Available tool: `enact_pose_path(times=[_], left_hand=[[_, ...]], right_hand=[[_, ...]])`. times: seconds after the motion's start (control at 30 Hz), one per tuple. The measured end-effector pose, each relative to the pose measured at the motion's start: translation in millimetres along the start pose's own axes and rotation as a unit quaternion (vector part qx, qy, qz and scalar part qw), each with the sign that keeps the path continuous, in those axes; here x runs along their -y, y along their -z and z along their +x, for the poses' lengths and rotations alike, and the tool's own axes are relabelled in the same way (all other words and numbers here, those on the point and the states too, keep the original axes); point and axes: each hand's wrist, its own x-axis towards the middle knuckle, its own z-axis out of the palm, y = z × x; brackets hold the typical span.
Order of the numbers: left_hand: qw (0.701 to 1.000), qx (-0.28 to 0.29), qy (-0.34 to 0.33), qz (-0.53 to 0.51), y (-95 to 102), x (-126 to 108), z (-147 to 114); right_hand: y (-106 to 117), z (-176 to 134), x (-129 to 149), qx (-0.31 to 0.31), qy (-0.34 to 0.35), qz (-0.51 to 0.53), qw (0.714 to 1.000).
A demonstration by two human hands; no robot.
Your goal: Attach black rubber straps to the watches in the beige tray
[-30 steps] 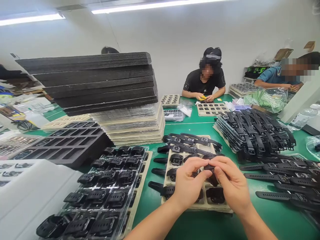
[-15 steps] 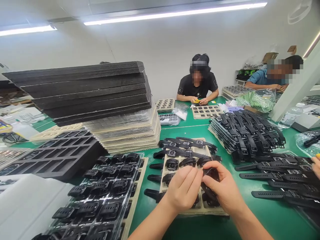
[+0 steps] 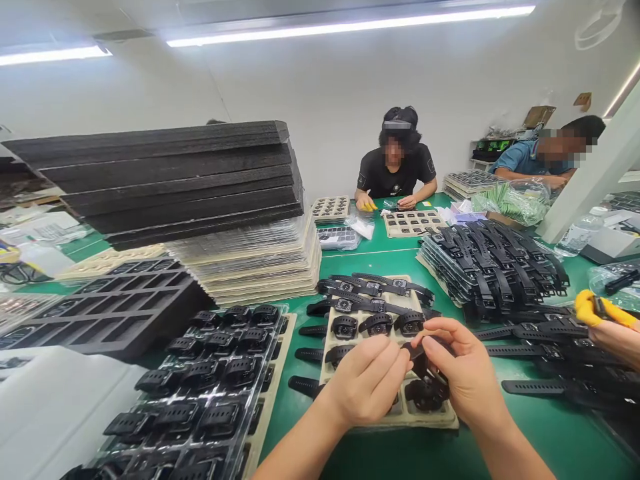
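Over a beige tray, both hands work on one black smartwatch, partly hidden by the fingers. My left hand pinches one end of its strap. My right hand curls around the other side, thumb and fingers closed on it. Below it, another black watch sits in a tray compartment. More watches with looped straps fill the row behind. Several watches with straight straps lie across the tray's far end.
Left stands a clear tray of watches, near black foam trays and a tall tray stack. Strapped watches are piled on the right. A co-worker's hand in yellow finger covers reaches in there. Two people sit opposite.
My right hand has turned and shifted slightly right, exposing the watch in the tray below. The co-worker's yellow-covered hand has come further in from the right edge.
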Motion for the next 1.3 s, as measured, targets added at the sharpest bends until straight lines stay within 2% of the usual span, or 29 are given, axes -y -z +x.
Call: enact_pose_path(times=[0.1,0.2,0.3,0.33,0.4,0.47,0.6,0.7,0.83,1.0,1.07,1.17,1.3], left_hand=[[1.0,-0.006,0.0,-0.007,2.8,2.0,0.0],[0.999,-0.007,0.033,-0.032,8.3,8.3,2.7],[0.988,-0.027,0.148,-0.038,19.4,19.5,8.4],[0.98,-0.044,0.189,-0.036,23.7,23.2,10.4],[0.964,-0.084,0.251,-0.04,31.2,29.0,13.8],[0.953,-0.11,0.277,-0.055,36.1,31.3,16.0],[0.959,-0.102,0.254,-0.073,39.4,28.9,18.3],[0.961,-0.092,0.248,-0.073,40.6,28.0,19.2],[0.96,-0.094,0.256,-0.073,42.1,29.7,19.5],[0.959,-0.079,0.262,-0.078,41.5,28.7,19.3],[0.958,-0.078,0.265,-0.082,41.0,27.9,19.2],[0.958,-0.083,0.263,-0.084,40.0,27.7,19.1],[0.958,-0.085,0.262,-0.085,37.8,27.1,19.1]], right_hand=[[6.4,-6.1,4.6,0.023,0.025,-0.058,0.998],[22.9,5.9,13.8,0.031,0.049,-0.16,0.985],[37.2,45.6,23.6,-0.018,0.092,-0.258,0.962],[38.3,62.7,25.1,-0.015,0.112,-0.284,0.952],[33.4,96.4,24.0,0.046,0.118,-0.322,0.938],[22.0,124.4,17.5,0.108,0.104,-0.345,0.927],[4.2,157.4,-2.0,0.218,0.07,-0.392,0.891],[5.9,168.7,-12.8,0.234,0.067,-0.443,0.863],[12.0,170.0,-18.3,0.237,0.101,-0.496,0.829],[10.2,161.5,-12.1,0.311,0.151,-0.53,0.774],[9.9,164.3,-6.7,0.303,0.159,-0.553,0.76],[9.8,178.7,-0.2,0.248,0.143,-0.611,0.738],[4.3,204.7,-2.5,0.233,0.058,-0.692,0.681]])
